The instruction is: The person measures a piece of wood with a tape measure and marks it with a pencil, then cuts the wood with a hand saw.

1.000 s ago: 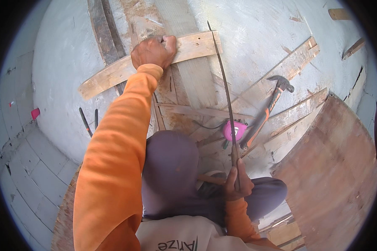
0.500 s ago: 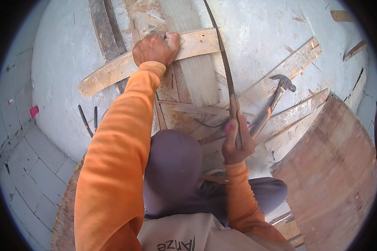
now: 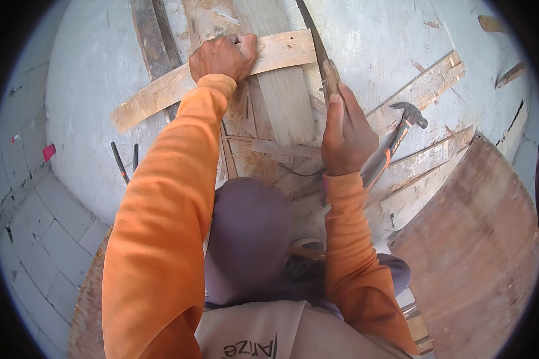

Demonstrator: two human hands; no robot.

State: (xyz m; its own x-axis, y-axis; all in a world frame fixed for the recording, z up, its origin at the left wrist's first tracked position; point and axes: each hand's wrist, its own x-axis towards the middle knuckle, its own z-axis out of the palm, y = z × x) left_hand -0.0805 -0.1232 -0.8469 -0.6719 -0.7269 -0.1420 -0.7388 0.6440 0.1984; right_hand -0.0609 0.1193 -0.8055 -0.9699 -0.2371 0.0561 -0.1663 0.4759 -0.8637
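Note:
My left hand (image 3: 223, 57) is shut on a pale wooden plank (image 3: 281, 51) that lies crosswise over upright boards (image 3: 284, 102). My right hand (image 3: 347, 134) grips the wooden handle of a hand saw (image 3: 329, 72), seen edge-on. Its thin dark blade runs up past the plank's right end to the top of the picture. Both sleeves are orange. My knee in purple-grey cloth (image 3: 251, 239) sits below the hands.
A claw hammer (image 3: 401, 125) with an orange-and-black handle lies on wooden slats (image 3: 425, 90) right of my right hand. A large brown plywood sheet (image 3: 479, 239) fills the right side. Two dark rods (image 3: 123, 161) and a small red object (image 3: 48, 151) lie at left on pale concrete.
My right hand has risen with the saw from near my knee up to the right end of the plank. My left hand has kept its hold on the plank.

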